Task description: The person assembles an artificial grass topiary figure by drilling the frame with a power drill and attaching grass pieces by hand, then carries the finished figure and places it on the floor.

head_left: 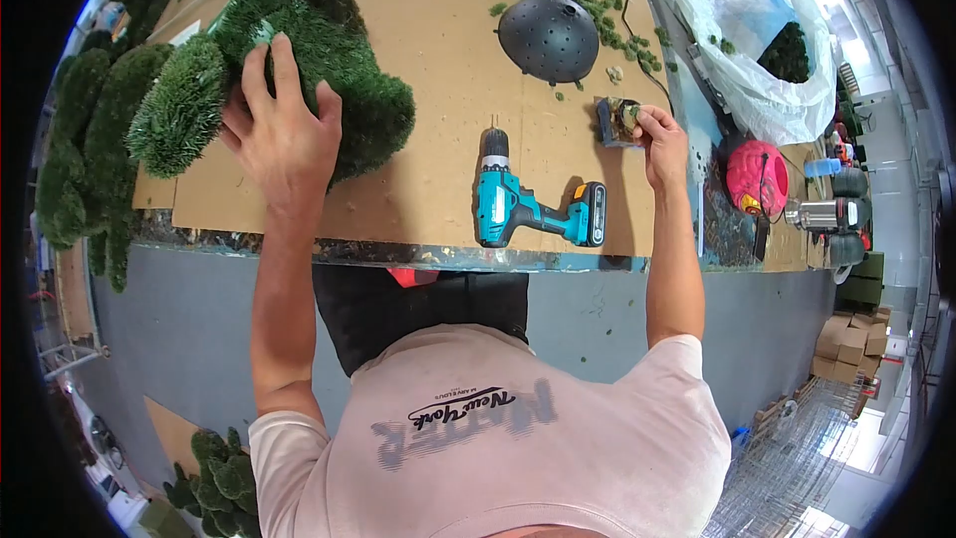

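My left hand (pixel 282 144) lies with its fingers spread on a green artificial-grass shape (pixel 329 65), at the left of the table. A rounded grass-covered piece (pixel 179 108) sticks out beside the wrist. At the table's right, the thumb and fingers of my right hand (pixel 663 147) are pinched together at a small dark container (pixel 604 125). What they hold is too small to make out. Between my hands lies a teal cordless drill (pixel 510 207), its bit pointing away from me. Beyond it is a black dome with small holes (pixel 548 38).
Green tufts (pixel 607 22) are scattered near the dome. A white plastic bag (pixel 737 0) with green material inside stands at the right, near a pink round object (pixel 749 179) and a heat gun (pixel 822 214). More grass-covered shapes (pixel 115 130) stand at far left.
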Available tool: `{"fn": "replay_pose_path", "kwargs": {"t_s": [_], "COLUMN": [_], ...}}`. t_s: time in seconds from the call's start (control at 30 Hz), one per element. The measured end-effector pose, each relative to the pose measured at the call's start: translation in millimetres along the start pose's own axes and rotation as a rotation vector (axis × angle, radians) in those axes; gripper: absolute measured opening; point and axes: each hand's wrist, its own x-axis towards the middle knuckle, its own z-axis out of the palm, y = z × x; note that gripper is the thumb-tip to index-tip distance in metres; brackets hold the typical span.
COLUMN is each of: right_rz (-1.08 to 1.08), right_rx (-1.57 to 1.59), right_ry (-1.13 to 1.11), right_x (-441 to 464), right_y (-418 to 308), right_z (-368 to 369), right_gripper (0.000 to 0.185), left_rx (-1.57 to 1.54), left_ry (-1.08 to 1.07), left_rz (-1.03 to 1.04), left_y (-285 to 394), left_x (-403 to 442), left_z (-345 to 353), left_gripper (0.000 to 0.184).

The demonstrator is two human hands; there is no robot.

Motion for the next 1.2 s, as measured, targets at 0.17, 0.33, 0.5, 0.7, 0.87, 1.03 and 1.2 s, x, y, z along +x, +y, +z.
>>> {"fn": "replay_pose_path", "kwargs": {"t_s": [0.17,0.33,0.5,0.7,0.87,1.03,1.2], "right_rz": [-0.146,-0.468,-0.627,-0.942,-1.102,-1.227,-1.278], "right_rx": [0.148,-0.014,0.007,-0.100,-0.149,-0.268,-0.376], "right_ry": [-0.191,-0.244,-0.411,-0.339,-0.311,-0.311,-0.329], "right_x": [-45,-111,-148,-118,-108,-105,-103], "right_y": [-59,-107,-141,-119,-112,-107,-101], "right_z": [65,190,314,385,394,398,398], "right_gripper": [0.016,0.011,0.010,0.012,0.014,0.017,0.028], "left_rx": [-0.140,-0.164,-0.215,-0.366,-0.362,-0.476,-0.605], "left_ry": [-0.072,-0.064,-0.014,0.076,0.036,-0.083,-0.093], "left_rz": [-0.078,-0.094,-0.052,-0.013,-0.067,-0.077,-0.091], "left_y": [2,-5,-6,-9,-5,-10,-15], "left_x": [-3,2,-1,-9,-3,-15,-21], "left_z": [6,1,2,16,13,31,41], "left_gripper": [0.066,0.066,0.069,0.075,0.062,0.055,0.046]}}
